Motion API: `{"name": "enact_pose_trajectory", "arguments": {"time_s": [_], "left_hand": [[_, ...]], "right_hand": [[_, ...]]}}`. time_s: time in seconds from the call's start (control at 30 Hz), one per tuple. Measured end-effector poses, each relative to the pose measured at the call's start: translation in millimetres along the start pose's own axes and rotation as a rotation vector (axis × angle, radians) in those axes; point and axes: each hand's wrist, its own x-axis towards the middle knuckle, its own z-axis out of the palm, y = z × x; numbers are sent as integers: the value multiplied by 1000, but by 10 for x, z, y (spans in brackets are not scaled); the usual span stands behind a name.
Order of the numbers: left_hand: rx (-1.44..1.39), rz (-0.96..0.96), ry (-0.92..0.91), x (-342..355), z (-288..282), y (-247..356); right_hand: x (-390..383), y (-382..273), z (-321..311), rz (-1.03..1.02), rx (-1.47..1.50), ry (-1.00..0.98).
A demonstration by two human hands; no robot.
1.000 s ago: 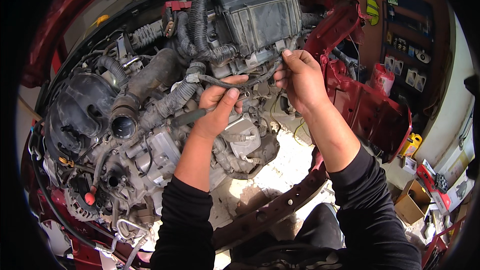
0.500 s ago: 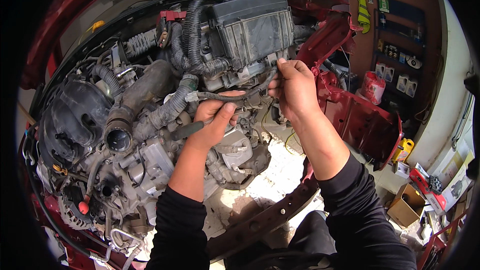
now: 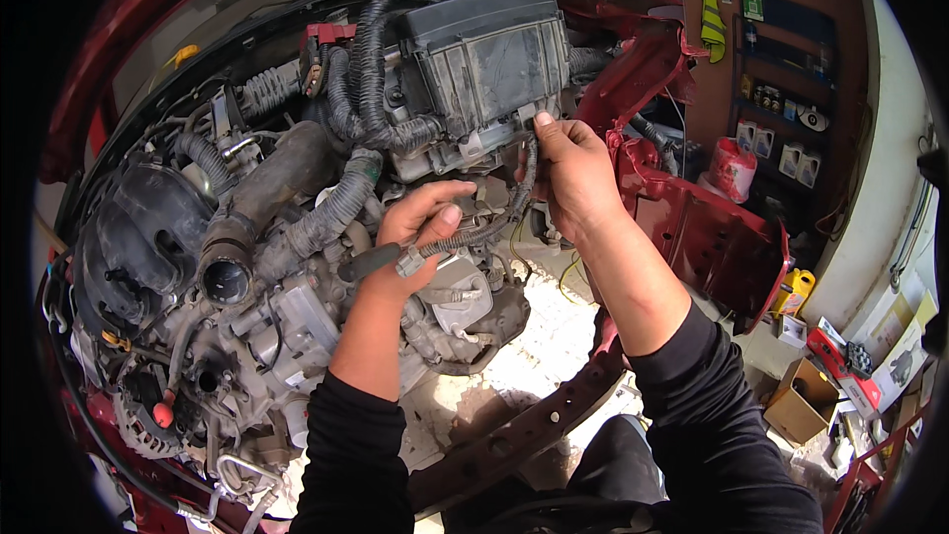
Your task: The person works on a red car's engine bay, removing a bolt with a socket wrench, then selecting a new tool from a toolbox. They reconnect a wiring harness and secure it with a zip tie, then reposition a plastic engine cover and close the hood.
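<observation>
My right hand is closed on a corrugated wiring harness just below the black box, its thumb up against a clip at the box's lower edge. From there the harness curves down and left, ending in a pale grey connector that lies over my left wrist. My left hand has its index finger stretched out and its thumb apart. A dark-handled driver sticks out from the left of that hand, lodged in its palm; the shaft is hidden behind the harness and fingers.
An open hose end and a black engine cover lie to the left. A curved dark crossbar runs below my arms. Red body panels stand at right, with shelves and an open cardboard box beyond.
The harness's connector end has dropped from above my left hand to across its wrist. The left fingers have loosened and the driver's shaft is no longer visible. My right hand still grips the harness.
</observation>
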Motion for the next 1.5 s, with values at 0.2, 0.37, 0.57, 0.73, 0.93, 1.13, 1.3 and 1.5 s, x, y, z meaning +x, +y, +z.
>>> {"name": "enact_pose_trajectory", "arguments": {"time_s": [0.2,0.37,0.57,0.73,0.93,1.13,1.3,1.5], "left_hand": [[73,-52,36,-40,-24,-14],[17,-50,51,-31,-47,-44],[-5,-34,90,-14,-54,-93],[-2,9,99,-24,-95,-139],[-7,0,178,-8,-116,-203],[-99,41,166,14,-148,-187],[-46,12,188,24,-121,-146],[6,-33,189,45,-97,-128]], "right_hand": [[-196,111,-132,110,14,-102],[-368,159,-217,120,-58,-147],[-375,148,-180,94,-16,-282],[-650,188,-286,35,37,-218],[-738,173,-505,0,46,-192],[-535,517,-366,-184,-105,-106],[-310,793,-403,-148,-356,-13],[-277,848,-557,-144,-345,-23]]}}
